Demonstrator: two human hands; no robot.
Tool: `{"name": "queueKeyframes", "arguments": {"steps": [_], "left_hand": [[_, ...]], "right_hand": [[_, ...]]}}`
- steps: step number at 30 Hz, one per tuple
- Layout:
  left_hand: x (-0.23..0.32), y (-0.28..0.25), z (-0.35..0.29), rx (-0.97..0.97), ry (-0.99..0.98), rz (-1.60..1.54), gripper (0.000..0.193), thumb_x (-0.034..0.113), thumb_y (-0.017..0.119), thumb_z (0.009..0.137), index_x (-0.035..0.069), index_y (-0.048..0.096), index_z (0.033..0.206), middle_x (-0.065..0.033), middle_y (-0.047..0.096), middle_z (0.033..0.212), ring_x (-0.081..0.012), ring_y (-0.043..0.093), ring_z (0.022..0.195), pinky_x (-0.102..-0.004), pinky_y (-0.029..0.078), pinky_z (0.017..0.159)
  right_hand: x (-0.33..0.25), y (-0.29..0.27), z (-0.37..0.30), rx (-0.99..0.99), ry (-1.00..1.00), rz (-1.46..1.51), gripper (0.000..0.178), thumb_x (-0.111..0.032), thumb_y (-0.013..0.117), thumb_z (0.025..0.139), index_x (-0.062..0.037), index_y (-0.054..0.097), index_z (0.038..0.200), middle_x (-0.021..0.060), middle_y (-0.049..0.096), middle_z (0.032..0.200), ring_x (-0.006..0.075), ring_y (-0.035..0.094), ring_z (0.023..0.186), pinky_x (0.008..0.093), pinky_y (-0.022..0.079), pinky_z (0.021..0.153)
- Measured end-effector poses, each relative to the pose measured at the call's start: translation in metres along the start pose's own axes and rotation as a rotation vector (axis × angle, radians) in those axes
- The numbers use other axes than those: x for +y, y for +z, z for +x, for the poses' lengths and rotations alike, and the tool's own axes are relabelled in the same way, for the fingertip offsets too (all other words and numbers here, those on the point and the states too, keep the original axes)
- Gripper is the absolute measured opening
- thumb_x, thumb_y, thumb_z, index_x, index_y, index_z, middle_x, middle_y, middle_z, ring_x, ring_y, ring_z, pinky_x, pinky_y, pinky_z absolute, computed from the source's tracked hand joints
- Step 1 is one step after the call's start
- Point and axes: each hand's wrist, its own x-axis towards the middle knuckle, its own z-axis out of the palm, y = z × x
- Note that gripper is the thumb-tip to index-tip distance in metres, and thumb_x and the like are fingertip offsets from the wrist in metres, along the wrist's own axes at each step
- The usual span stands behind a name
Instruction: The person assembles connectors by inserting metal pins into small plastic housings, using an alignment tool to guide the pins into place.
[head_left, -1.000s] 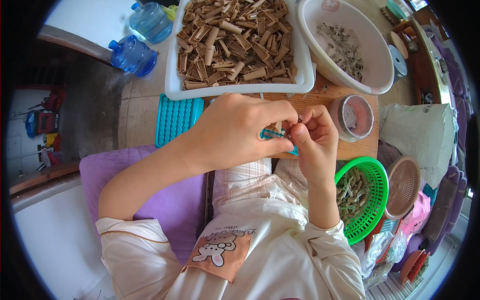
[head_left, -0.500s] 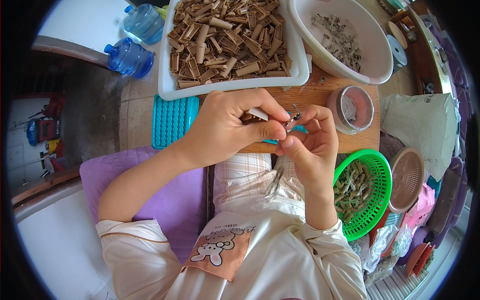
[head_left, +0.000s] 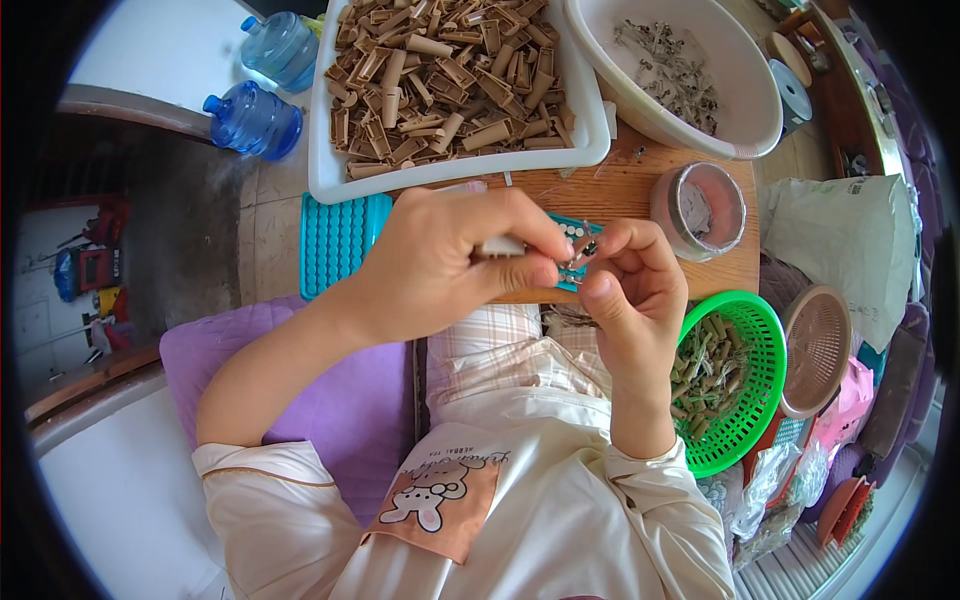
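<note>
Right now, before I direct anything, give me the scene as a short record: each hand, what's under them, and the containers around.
left hand: holds a pale piece between thumb and fingers
right hand: fingertips beside a small dark-and-metal part; grip unclear
beneath: small turquoise tray, partly hidden, on a wooden table
ahead: white tray heaped with brown parts
ahead right: pale tub with small clear-and-metal parts
right: round container; green basket of brownish-green pieces
left: ridged turquoise tray
</note>
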Motion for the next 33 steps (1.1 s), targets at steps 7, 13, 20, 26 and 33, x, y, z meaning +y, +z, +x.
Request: {"name": "queueKeyframes", "arguments": {"steps": [7,13,20,26,33], "left_hand": [[-0.003,0.0,-0.001,-0.024,0.542,0.451,0.022,0.018,0.068,0.066,0.01,0.053,0.08,-0.0011,0.062,0.078,-0.0111,0.051,0.048,-0.0221,0.038,0.042],[-0.004,0.001,0.0,0.03,0.609,0.532,0.027,0.022,0.068,0.066,0.009,0.051,0.083,-0.0021,0.062,0.081,-0.0107,0.051,0.047,-0.0215,0.038,0.04],[-0.014,-0.004,0.001,0.074,0.572,0.5,0.035,0.032,0.067,0.066,0.009,0.052,0.089,-0.0034,0.062,0.083,-0.0127,0.056,0.053,-0.0213,0.042,0.043],[-0.015,-0.003,-0.001,0.022,0.503,0.447,0.04,0.033,0.067,0.067,0.008,0.052,0.093,-0.0038,0.061,0.081,-0.0118,0.053,0.052,-0.0206,0.041,0.044],[0.005,0.003,0.0,-0.019,-0.513,-0.661,0.048,0.041,0.04,0.085,0.003,0.037,0.116,-0.0019,0.048,0.087,-0.0048,0.038,0.069,-0.0186,0.033,0.063]], "right_hand": [[0.012,0.002,-0.002,0.011,-0.22,-0.072,0.023,-0.001,0.061,0.076,0.0013,0.045,0.093,0.008,0.054,0.088,0.0068,0.052,0.07,0.0178,0.042,0.058],[0.012,0.002,-0.008,0.051,-0.201,-0.071,0.019,0.001,0.059,0.076,0.0032,0.049,0.092,0.0108,0.057,0.084,0.0112,0.055,0.073,0.0216,0.045,0.064],[0.016,0.0,-0.009,-0.029,-0.197,-0.099,0.016,0.003,0.057,0.076,0.0045,0.05,0.091,0.0108,0.057,0.083,0.0121,0.056,0.074,0.0218,0.046,0.064],[0.016,-0.008,-0.009,-0.109,-0.145,-0.069,0.017,0.002,0.057,0.077,0.0044,0.05,0.092,0.0096,0.056,0.085,0.0139,0.056,0.078,0.0237,0.046,0.067],[0.007,-0.017,-0.002,-0.016,-0.186,-0.092,0.015,0.002,0.053,0.08,0.0039,0.048,0.095,0.0093,0.052,0.093,0.0158,0.056,0.082,0.0252,0.046,0.071]]}}
